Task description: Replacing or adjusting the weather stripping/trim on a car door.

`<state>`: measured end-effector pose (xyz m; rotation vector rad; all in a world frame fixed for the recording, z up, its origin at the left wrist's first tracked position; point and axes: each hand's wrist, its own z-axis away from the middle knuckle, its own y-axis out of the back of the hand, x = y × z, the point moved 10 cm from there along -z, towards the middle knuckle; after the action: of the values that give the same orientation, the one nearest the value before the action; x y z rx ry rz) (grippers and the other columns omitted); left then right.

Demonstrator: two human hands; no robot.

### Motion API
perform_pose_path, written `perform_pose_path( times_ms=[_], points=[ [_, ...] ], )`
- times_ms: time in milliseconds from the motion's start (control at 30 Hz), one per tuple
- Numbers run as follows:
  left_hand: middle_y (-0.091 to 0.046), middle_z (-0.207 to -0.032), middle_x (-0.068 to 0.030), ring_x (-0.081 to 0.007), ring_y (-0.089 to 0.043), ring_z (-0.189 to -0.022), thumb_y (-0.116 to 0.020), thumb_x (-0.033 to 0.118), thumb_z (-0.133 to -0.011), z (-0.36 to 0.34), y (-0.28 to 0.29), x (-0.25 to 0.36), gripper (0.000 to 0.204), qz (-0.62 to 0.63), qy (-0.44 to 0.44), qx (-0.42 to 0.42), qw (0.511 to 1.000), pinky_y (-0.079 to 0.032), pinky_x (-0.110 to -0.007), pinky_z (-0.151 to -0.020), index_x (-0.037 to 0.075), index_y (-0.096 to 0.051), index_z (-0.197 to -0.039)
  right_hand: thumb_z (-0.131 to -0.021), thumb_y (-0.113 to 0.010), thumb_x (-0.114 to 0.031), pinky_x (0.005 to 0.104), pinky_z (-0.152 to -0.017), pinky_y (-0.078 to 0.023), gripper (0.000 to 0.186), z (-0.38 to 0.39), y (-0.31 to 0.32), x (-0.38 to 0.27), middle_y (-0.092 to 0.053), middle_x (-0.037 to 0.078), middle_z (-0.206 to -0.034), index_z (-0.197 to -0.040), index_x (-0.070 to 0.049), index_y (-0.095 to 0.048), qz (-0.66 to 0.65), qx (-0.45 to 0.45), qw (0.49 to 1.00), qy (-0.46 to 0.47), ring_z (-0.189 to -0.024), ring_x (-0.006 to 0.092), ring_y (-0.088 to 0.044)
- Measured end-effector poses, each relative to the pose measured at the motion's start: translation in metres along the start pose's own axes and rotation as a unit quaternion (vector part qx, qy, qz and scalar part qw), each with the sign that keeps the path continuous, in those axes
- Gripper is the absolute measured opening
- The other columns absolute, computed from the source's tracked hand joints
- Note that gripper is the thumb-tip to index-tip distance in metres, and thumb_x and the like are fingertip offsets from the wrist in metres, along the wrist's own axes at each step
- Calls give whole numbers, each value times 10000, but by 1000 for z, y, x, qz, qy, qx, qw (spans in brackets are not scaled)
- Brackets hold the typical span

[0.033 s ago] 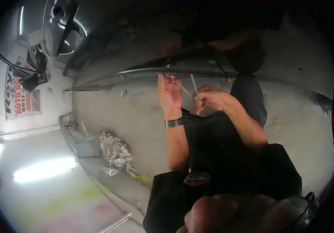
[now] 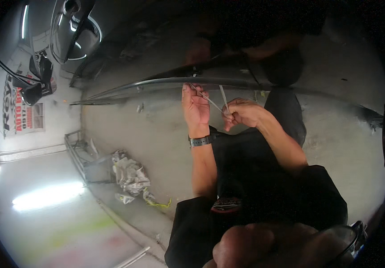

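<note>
A thin pale flexible strip (image 2: 211, 101) stretches between my two hands, just below the lower edge of a glossy black vehicle panel (image 2: 165, 81). My left hand (image 2: 197, 107) is palm up, its curled fingertips at the panel edge and closed on one part of the strip. A dark watch (image 2: 200, 141) circles that wrist. Slightly lower and to the right, my right hand (image 2: 242, 113) pinches the strip where it bends. From there another length rises toward the panel edge. What the strip is made of, I cannot tell.
Crumpled paper sheets (image 2: 132, 176) lie on the floor to the left, beside a metal frame (image 2: 74, 154). A printed banner (image 2: 22, 107) hangs on the far-left wall. A bright tube light (image 2: 49, 195) glows at lower left. The dark panel overhead mirrors my arms.
The view has turned a little, so the wall, light and paper sit slightly farther left. Both hands keep their places and their hold on the strip.
</note>
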<state>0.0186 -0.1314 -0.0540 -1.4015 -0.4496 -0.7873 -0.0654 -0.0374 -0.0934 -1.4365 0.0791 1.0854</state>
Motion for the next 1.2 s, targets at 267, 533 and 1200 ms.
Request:
perform_pose_path(
  times_ms=[267,533,1200],
  points=[
    [-591,-878,25,-82,-541,-768,-591,195,-951,5,26,-25,130,44,-30,-6,999,-449,-250,-706,92,-589,-1030,-925,-535,-198,374,-690,-528,233,23,34,-35,-568,64,-721,-763,-34,-571,-37,243,959,143,-695,223,-622],
    [-577,-982,-12,-101,-551,-856,-572,168,-960,57,40,-122,169,68,60,-8,996,-472,-259,-749,67,-551,-1093,-875,-613,-123,350,-721,-505,224,26,-98,-92,-632,193,-902,-1022,46,-630,622,330,618,351,-843,327,-643],
    [-630,-887,9,-46,-519,-722,-620,201,-933,-21,39,47,188,-65,-103,27,992,-414,-205,-588,47,-643,-1038,-899,-569,-158,431,-573,-477,169,-45,-102,-101,-632,222,-762,-930,-12,-649,621,435,517,397,-684,390,-630]
  ],
)
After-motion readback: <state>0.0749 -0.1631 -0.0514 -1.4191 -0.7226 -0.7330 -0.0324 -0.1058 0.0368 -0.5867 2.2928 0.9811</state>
